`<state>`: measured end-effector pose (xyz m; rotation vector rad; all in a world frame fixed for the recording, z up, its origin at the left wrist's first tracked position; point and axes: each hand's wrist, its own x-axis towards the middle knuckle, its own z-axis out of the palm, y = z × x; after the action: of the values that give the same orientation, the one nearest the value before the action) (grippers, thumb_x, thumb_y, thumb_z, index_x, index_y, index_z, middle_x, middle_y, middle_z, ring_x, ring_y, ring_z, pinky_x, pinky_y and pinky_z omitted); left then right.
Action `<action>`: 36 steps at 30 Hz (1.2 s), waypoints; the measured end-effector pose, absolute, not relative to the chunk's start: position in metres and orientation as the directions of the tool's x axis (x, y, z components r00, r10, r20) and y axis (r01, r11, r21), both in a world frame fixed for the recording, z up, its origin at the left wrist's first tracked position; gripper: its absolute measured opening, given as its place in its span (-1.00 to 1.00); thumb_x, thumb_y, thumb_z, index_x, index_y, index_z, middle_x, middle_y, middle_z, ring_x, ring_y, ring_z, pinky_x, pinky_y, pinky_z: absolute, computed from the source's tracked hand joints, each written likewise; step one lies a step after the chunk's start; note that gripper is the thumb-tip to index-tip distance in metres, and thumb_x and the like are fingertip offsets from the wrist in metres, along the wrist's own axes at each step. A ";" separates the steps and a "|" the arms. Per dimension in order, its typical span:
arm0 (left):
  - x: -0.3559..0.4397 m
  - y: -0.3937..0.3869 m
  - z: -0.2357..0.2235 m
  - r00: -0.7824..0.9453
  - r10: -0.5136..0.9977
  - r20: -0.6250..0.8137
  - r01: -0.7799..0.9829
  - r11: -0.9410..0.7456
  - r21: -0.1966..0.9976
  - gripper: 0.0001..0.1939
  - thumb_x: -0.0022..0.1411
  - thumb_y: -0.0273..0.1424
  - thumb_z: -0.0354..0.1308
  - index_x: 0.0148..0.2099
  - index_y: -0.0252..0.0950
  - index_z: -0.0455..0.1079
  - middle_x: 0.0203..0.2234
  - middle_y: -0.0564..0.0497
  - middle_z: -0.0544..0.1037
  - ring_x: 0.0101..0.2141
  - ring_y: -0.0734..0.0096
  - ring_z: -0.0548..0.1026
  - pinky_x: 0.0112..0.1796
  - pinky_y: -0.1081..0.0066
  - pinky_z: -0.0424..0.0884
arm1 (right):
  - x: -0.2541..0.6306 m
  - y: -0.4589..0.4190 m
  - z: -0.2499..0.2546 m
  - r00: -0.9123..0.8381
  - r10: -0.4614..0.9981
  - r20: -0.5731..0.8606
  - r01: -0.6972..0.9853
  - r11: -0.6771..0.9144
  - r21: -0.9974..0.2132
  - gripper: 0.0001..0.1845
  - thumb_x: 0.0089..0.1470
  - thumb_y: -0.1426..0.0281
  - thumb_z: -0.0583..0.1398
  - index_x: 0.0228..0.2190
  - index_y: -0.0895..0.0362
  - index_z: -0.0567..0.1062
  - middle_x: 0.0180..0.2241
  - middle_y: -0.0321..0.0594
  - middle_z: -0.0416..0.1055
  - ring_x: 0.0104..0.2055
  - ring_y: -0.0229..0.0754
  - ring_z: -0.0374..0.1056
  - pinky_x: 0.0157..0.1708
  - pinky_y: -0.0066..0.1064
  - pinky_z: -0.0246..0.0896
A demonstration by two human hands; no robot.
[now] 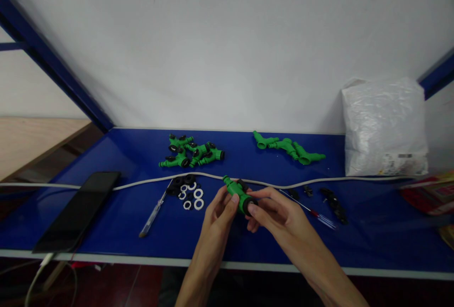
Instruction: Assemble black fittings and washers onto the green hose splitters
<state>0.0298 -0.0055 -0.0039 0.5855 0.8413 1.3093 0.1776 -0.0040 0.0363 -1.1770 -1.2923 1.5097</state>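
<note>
A green plastic hose splitter point(234, 188) with a black collar point(249, 205) at its near end is held between my two hands above the blue table. My left hand point(220, 209) is closed around the green body, thumb on top. At the collar, my right hand point(273, 211) pinches with thumb and fingers; part of the collar is hidden by the thumb. White rings point(198, 198) and black rings point(177, 183) lie left of my left hand. A clear-handled screwdriver point(152, 217) lies beyond them. Another screwdriver point(322, 219) lies right of my right hand.
Several green splitters with black fittings point(179, 159) sit at the back left, bare green ones point(284, 145) at the back right. Small black parts point(334, 204) lie on the right. A white cable point(142, 183) crosses the table. A phone point(80, 210) and a plastic-wrapped package point(385, 129) flank the area.
</note>
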 end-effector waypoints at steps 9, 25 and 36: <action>0.030 -0.005 -0.005 0.047 0.978 -0.203 -0.598 0.190 0.778 -0.60 0.17 -0.24 0.40 0.03 -0.26 0.54 -0.03 -0.14 0.64 0.11 0.06 0.51 0.18 0.17 0.32 | 0.179 -0.002 0.041 -0.249 0.954 -0.168 0.001 -0.173 -0.985 -0.66 0.10 0.09 0.34 -0.27 0.08 0.46 -0.45 -0.32 0.49 -0.41 -0.21 0.45 -0.33 -0.34 0.35; 0.028 -0.005 -0.005 0.011 0.966 -0.259 -0.731 0.185 0.656 -0.63 0.13 -0.35 0.41 -0.02 -0.28 0.48 -0.07 -0.14 0.65 -0.19 0.28 0.61 -0.27 0.43 0.52 | 0.159 -0.009 0.033 -0.276 0.936 -0.217 -0.211 -0.279 -0.937 -0.56 0.17 0.12 0.32 -0.04 0.11 0.45 -0.38 -0.21 0.60 -0.35 -0.16 0.57 -0.22 -0.29 0.45; 0.028 -0.004 -0.010 0.036 0.971 -0.234 -0.763 0.178 0.621 -0.62 0.13 -0.34 0.40 -0.03 -0.28 0.42 -0.10 -0.11 0.63 -0.56 0.58 0.42 -0.49 0.47 0.41 | 0.161 -0.009 0.029 -0.276 0.943 -0.186 -0.206 -0.247 -0.947 -0.63 0.18 0.12 0.31 -0.12 0.10 0.47 -0.39 -0.24 0.58 -0.32 -0.18 0.54 -0.23 -0.31 0.42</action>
<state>0.0282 -0.0041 -0.0104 0.3691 0.6991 1.3794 0.1606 -0.0089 0.0291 -1.0499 -1.0920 1.6673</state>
